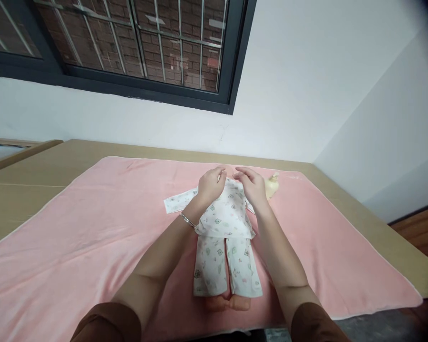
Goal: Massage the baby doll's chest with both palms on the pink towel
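Note:
A doll in white printed pyjamas lies on its back on a pink blanket, its bare feet toward me. My left hand is at the left of the doll's head, fingers curved and apart. On the other side of the head, my right hand reaches in with its fingers extended. Neither hand visibly holds anything; whether the fingertips touch the head I cannot tell. One pyjama sleeve stretches out to the left; the right sleeve is mostly hidden behind my forearm.
A pale yellow pump bottle stands on the blanket just right of my right hand. The blanket covers most of a tan tabletop, which meets a white wall at the back. Above is a barred window.

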Motion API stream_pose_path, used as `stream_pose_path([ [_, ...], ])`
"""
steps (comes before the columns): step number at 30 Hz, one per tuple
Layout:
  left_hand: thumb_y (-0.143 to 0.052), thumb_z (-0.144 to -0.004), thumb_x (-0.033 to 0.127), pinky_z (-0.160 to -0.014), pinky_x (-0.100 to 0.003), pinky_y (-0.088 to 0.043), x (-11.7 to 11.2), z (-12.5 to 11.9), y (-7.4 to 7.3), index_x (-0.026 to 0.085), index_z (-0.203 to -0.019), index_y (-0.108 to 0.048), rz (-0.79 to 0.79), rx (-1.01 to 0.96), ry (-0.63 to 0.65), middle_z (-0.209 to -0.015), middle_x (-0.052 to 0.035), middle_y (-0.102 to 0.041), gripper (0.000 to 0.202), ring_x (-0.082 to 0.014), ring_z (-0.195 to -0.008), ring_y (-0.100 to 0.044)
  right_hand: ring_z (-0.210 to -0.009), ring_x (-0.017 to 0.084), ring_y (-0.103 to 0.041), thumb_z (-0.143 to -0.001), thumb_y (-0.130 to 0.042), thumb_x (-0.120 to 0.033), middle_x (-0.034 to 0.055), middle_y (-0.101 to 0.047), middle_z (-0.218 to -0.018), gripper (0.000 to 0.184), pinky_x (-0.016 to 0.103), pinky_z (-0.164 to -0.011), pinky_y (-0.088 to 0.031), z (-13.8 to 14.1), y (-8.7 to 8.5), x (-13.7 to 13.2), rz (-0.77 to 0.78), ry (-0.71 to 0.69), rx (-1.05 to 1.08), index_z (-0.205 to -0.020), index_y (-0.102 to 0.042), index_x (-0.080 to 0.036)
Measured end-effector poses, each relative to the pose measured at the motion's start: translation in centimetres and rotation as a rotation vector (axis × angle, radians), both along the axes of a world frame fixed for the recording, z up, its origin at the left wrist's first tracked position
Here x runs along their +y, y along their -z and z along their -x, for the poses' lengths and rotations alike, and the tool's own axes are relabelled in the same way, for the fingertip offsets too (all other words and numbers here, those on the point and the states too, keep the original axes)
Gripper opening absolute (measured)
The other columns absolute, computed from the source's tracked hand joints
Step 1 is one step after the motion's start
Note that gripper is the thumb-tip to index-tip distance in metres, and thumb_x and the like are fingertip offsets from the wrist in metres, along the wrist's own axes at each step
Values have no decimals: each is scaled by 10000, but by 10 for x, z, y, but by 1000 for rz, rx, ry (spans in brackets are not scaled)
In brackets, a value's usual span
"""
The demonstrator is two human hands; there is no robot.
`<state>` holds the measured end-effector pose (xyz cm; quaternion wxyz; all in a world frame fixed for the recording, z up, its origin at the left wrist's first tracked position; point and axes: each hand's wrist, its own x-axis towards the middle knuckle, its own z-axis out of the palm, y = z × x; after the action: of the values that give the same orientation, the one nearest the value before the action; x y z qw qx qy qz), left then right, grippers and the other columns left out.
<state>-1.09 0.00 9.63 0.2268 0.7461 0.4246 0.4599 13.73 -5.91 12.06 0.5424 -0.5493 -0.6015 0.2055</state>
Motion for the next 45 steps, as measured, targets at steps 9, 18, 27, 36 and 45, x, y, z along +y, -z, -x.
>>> stream_pose_path([
  [9,-323,-978,182,-910,-338,-463,34,-19,54,143,-1007,-670,188,173,-113,-1082,-146,-719,350,-233,-988,-651,-1442,263,-375,-914,-367,-109,141,-502,-1491,489,426,-1204,-250,15,63,48,179,-117,-688,-1349,-589,-120],
  [18,-305,-993,306,-901,-330,-459,39,-27,71,173,-886,-683,208,14,-184,-999,-110,-733,415,-223,-955,-650,-1451,350,-336,-1027,-288,-294,241,-337,-1573,554,490,-1163,-280,31,68,41,403,184,-902,-1511,-358,-32],
  [27,-319,-956,348,-942,-358,-468,53,-26,76,178,-843,-690,288,-144,-174,-1008,-123,-740,423,-246,-996,-666,-1536,309,-114,-1015,-287,-401,104,-149,-1665,609,490,-1217,-161,20,66,50,393,-32,-983,-1572,-258,-158],
  [36,-425,-848,279,-841,-325,-507,60,-26,65,187,-710,-629,437,-454,-154,-794,-49,-706,262,-199,-861,-663,-1519,404,-106,-1005,-312,-406,162,-161,-1655,616,617,-1186,-128,52,67,29,399,66,-1018,-1562,-291,-143],
  [45,-427,-880,296,-897,-337,-474,50,-23,58,194,-749,-616,415,-382,-185,-929,-76,-721,252,-219,-942,-644,-1511,367,-186,-1006,-291,-518,220,-171,-1639,718,532,-1181,-216,33,57,37,557,168,-873,-1581,-199,-98],
])
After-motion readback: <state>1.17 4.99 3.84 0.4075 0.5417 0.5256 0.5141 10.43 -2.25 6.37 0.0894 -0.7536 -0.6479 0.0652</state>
